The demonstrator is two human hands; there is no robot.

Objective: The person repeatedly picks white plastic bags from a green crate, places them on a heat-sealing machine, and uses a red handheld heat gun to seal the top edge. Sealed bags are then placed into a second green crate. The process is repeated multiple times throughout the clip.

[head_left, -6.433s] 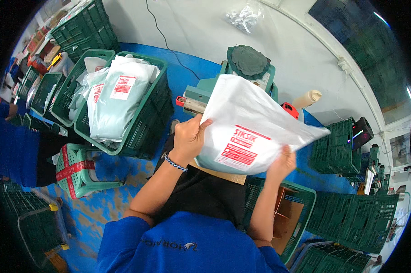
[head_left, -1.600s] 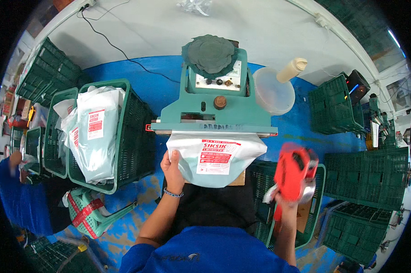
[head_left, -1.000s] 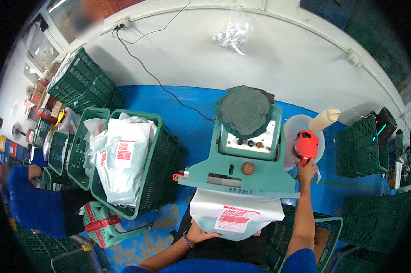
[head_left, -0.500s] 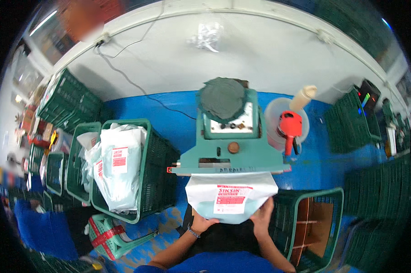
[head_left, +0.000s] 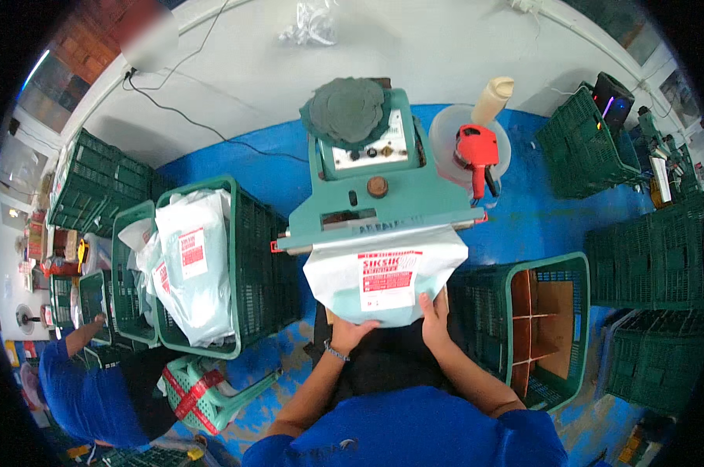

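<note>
A white plastic bag (head_left: 387, 282) with a red-and-white label hangs at the front of a green sealing machine (head_left: 332, 206). Its upper edge lies along the machine's front bar, and something pale green shows through its lower part. My left hand (head_left: 350, 335) grips the bottom left of the bag, thumb on the near side and fingers hidden beneath. At the bottom right, my right hand (head_left: 436, 321) holds it the same way, thumb pressed against the front. On top of the machine rests a dark grey-green round pad (head_left: 348, 113).
Left of the machine stands a green crate (head_left: 265, 268) of similar filled bags (head_left: 192, 268). An open crate with brown dividers (head_left: 586, 311) is at right. Behind it, a red handheld labeller (head_left: 476, 148) lies on a translucent tub (head_left: 445, 132). A co-worker (head_left: 95, 389) sits beside a green stool (head_left: 192, 393).
My view has shifted, bringing more of my body into sight. My right hand has moved inward along the bag's lower edge. The co-worker's arm now reaches toward the crates at left.
</note>
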